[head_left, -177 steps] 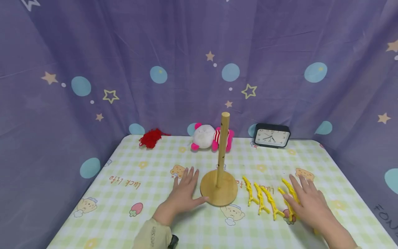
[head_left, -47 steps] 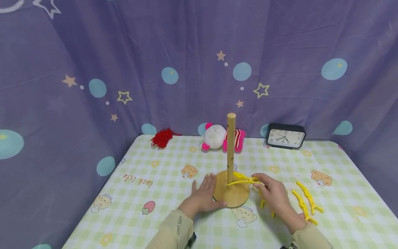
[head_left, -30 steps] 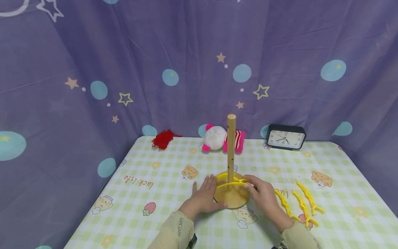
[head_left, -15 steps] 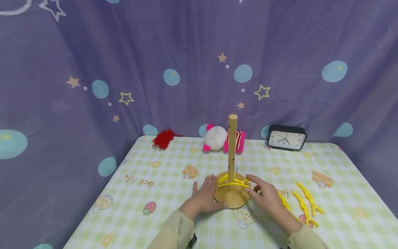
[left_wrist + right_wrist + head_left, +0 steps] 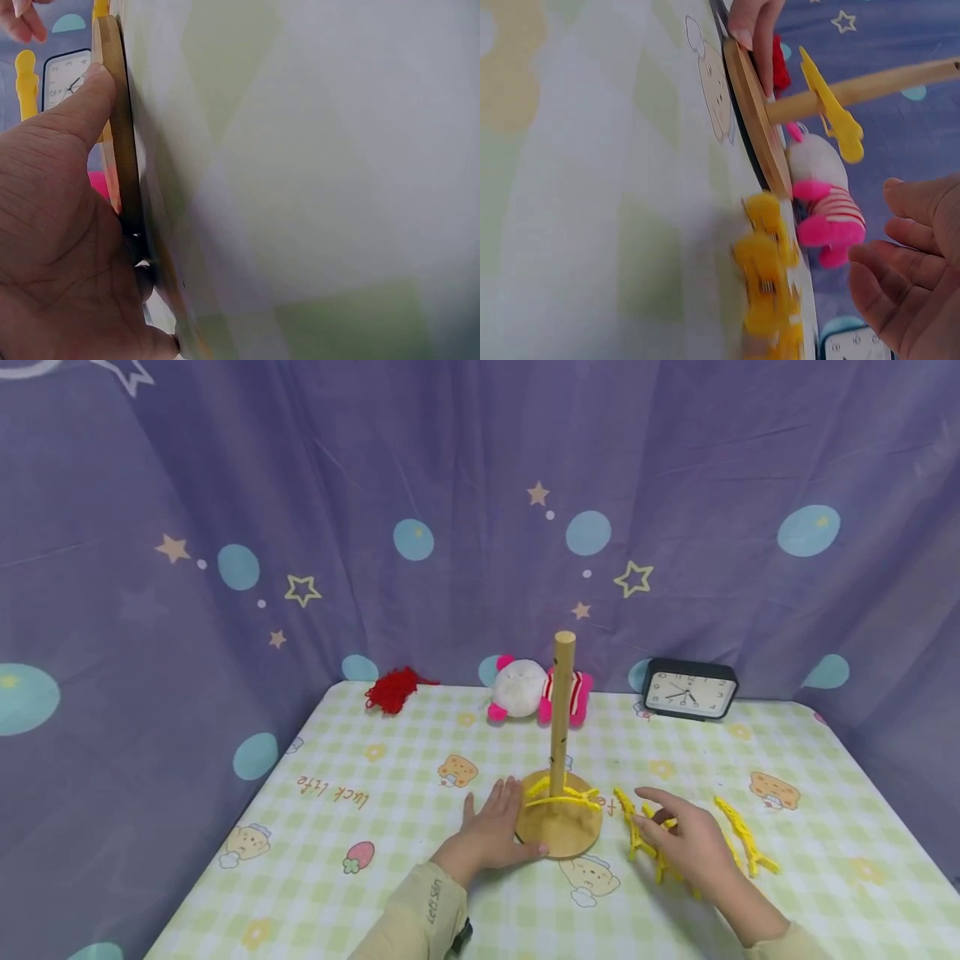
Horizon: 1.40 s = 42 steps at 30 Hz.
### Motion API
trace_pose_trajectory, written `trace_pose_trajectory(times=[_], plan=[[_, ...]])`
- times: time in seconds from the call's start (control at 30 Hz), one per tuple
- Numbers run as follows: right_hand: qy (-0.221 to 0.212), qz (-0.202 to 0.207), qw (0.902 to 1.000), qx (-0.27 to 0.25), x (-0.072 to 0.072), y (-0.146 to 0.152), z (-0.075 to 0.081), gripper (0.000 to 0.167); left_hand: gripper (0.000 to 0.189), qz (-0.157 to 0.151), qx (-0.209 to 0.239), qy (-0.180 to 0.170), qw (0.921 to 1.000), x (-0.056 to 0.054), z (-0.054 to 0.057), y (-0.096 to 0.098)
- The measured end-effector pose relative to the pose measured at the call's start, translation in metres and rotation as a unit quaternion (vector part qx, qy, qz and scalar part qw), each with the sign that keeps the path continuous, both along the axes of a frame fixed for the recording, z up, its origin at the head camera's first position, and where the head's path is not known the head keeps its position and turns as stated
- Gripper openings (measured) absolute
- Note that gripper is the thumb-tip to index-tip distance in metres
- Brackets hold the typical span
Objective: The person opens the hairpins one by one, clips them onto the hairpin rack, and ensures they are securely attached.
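A round wooden base (image 5: 558,839) carries an upright wooden post (image 5: 561,718). One long yellow clip (image 5: 562,802) is clamped across the post low down, standing out to both sides. My left hand (image 5: 487,839) lies at the base's left side, fingers straight, the thumb resting on its front rim; in the left wrist view the thumb (image 5: 90,105) presses on the disc's edge. My right hand (image 5: 693,843) hovers over several more yellow clips (image 5: 628,818) on the table, holding nothing. Its thumb and bent fingers stand apart, and it partly hides the clips below.
A white-and-pink plush toy (image 5: 517,691) lies behind the post. Red yarn (image 5: 393,690) sits at the back left and a black clock (image 5: 690,690) at the back right. Another yellow clip (image 5: 746,835) lies right of my hand. A purple curtain (image 5: 480,485) hangs behind the table.
My right hand brought a yellow clip to the post, let it go clamped there, and moved back right over the other clips. My left hand shifted against the base, then stayed.
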State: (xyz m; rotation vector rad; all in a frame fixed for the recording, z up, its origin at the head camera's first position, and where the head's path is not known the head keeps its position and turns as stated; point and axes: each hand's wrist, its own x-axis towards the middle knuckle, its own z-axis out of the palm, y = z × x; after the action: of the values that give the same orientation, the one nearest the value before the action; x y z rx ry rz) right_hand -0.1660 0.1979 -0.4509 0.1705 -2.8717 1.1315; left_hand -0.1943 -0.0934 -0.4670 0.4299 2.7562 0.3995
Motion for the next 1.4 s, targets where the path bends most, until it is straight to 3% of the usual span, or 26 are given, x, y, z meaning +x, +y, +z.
trace_pose_trajectory(times=[0.2,0.43,0.6,0.77,1.0,1.27,1.4], plan=[[-0.016,-0.03,0.9991,0.026,0.01,0.026,0.002,0.041,0.107,-0.005,-0.001,0.006,1.0,-0.001,-0.002,0.0],[-0.07,-0.056,0.9959,-0.008,0.022,0.055,0.004,0.047,0.107,-0.006,0.003,0.006,1.0,-0.001,-0.002,-0.001],[-0.036,-0.066,0.9957,0.054,0.026,0.078,0.004,0.05,0.107,-0.005,-0.003,0.004,1.0,-0.002,-0.004,-0.001],[-0.049,-0.068,0.9926,0.088,0.028,0.098,0.004,0.062,0.108,-0.006,-0.012,0.006,0.9999,-0.003,-0.007,-0.002],[-0.041,-0.052,0.9889,0.133,0.029,0.117,-0.006,0.057,0.108,-0.006,-0.014,0.004,0.9999,-0.005,-0.009,-0.002],[-0.162,-0.038,0.9747,0.149,0.017,0.127,-0.015,0.076,0.108,-0.006,0.002,-0.001,1.0,-0.002,-0.006,-0.002],[-0.18,-0.035,0.9736,0.136,0.013,0.13,-0.02,0.08,0.109,-0.004,0.003,0.004,1.0,-0.004,-0.01,-0.002]])
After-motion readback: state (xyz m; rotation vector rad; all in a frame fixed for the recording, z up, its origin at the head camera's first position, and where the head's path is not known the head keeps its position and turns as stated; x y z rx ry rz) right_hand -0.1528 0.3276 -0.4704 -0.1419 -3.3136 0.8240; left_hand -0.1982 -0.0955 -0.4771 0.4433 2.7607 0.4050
